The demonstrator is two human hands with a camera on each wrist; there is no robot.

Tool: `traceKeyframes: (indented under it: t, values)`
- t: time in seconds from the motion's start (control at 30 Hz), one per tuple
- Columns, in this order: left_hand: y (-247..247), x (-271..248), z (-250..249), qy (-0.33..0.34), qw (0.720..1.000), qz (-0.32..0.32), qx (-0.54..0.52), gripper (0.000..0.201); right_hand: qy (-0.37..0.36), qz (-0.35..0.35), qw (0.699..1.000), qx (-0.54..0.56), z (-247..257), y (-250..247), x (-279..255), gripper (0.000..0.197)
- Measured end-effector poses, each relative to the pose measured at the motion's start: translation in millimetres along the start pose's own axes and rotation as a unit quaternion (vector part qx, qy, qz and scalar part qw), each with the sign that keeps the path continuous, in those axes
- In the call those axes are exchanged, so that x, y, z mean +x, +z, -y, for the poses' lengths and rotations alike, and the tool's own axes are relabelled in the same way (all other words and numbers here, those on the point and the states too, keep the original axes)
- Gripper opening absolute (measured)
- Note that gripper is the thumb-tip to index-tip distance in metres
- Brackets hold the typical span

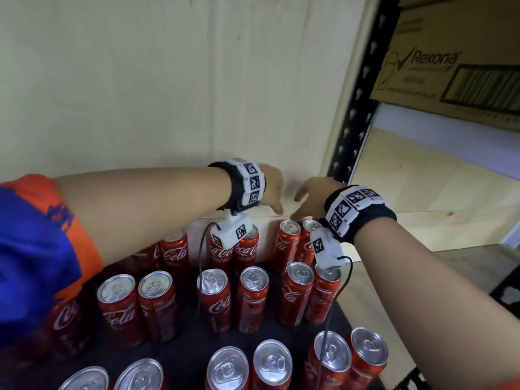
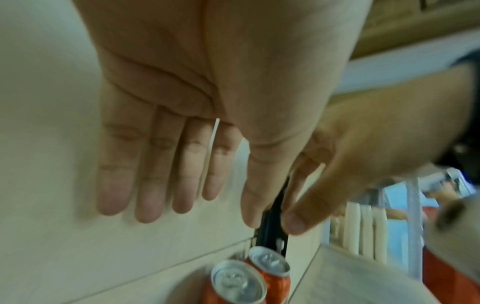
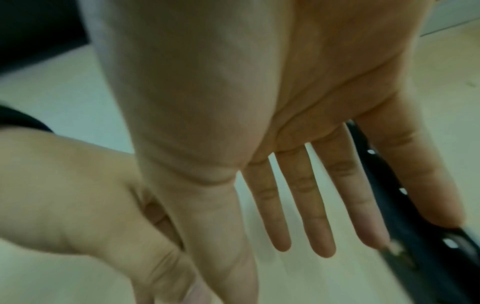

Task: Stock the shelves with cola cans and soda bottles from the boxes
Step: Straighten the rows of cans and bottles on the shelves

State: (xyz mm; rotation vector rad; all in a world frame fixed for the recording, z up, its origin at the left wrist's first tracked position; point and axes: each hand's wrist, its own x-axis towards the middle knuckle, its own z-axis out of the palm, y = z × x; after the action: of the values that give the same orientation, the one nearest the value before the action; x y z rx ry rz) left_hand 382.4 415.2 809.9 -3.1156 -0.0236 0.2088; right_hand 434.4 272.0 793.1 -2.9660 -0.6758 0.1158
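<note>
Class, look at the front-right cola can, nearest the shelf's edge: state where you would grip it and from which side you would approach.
Grip the front-right can around its upper body from the right: it stands upright, a neighbour crowds its left, and its right side looks clear.

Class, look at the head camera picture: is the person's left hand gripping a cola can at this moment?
No: the left hand hangs with straight fingers above the back row of cola cans, holding nothing, as the left wrist view confirms.

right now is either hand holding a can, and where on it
Nothing is held. The left hand and the right hand both show straight, spread fingers with bare palms, above the back row of cola cans.
</note>
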Motion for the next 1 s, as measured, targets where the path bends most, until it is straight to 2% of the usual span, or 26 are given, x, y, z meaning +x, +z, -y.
traceKeyframes:
  t: [0.1,0.27,0.43,0.6,0.77,1.0]
  values:
    - [-11,-14,20,-0.034,0.998,-0.022,-0.057,0.043,-0.040,-0.016,0.999,0.032,16,-4,-16,0.060]
    - [-13,-41,54,-0.073,0.989,-0.084,-0.096,0.038,-0.098,-0.034,0.993,0.061,36,0,-32,0.056]
    - [-11,-101,69,-0.114,0.975,-0.125,-0.146,0.049,-0.145,-0.059,0.981,0.113,51,4,-50,0.060]
    - [13,-165,85,-0.160,0.964,-0.164,-0.136,0.063,-0.210,-0.091,0.966,0.121,66,13,-70,0.068]
    - [45,-213,96,-0.189,0.954,-0.178,-0.151,0.071,-0.233,-0.104,0.957,0.138,77,22,-89,0.073]
    - [66,-256,116,-0.185,0.946,-0.215,-0.155,0.081,-0.230,-0.127,0.953,0.149,106,32,-128,0.069]
